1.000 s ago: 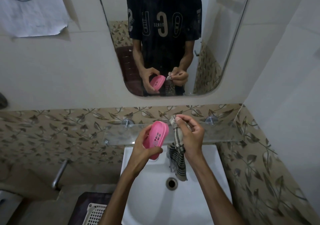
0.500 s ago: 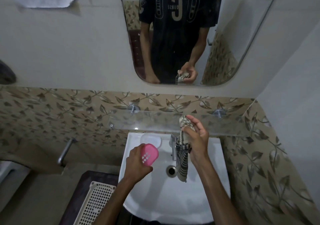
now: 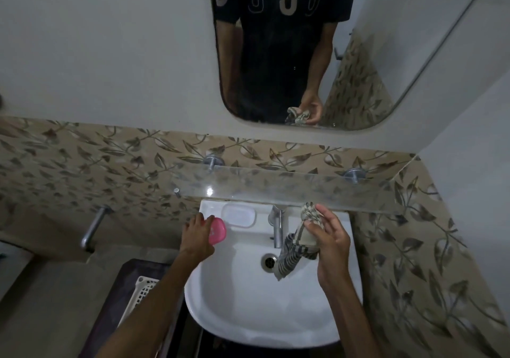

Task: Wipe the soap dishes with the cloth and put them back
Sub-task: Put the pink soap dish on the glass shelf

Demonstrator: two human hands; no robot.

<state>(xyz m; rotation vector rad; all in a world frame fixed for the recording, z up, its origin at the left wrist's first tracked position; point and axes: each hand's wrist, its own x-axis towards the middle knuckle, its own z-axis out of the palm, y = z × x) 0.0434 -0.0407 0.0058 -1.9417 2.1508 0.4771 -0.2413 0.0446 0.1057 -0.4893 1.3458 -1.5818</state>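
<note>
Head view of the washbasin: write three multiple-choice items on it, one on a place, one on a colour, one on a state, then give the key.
1. Where is the white soap dish?
A. on the sink ledge left of the tap
B. on the glass shelf
C. in the basket

2. What colour is the dish at the left hand?
A. blue
B. pink
C. green

3. What is the right hand doing?
A. turning the tap
B. resting open on the rim
C. gripping the striped cloth

Key: 1 A, it sits under the shelf beside the tap; 2 B, the pink soap dish shows past the fingers; 3 C, the cloth hangs from its closed grip.
</note>
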